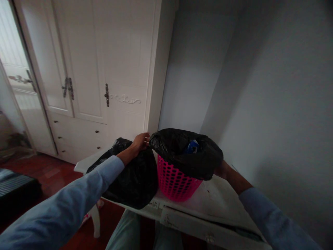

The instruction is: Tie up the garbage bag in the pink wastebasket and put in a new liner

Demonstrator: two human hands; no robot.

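Note:
A pink perforated basket (pixel 174 180) stands on a white table (pixel 221 198), lined with a black plastic bag (pixel 171 142) folded over its rim. Inside the bag lies a small blue item (pixel 192 147). My left hand (pixel 142 141) is at the left edge of the liner, its fingers pressed together at the plastic. At the right side of the rim, my right hand (pixel 221 170) touches the bag, its fingers mostly hidden behind the plastic. Another black bag (pixel 135 177) rests on the table left of the basket, under my left forearm.
Behind the table stands a white wardrobe (pixel 125 69) with dark handles. A grey wall (pixel 273 104) rises close on the right. The table has a front drawer (pixel 192 225). A dark striped object (pixel 15 187) is at the far left.

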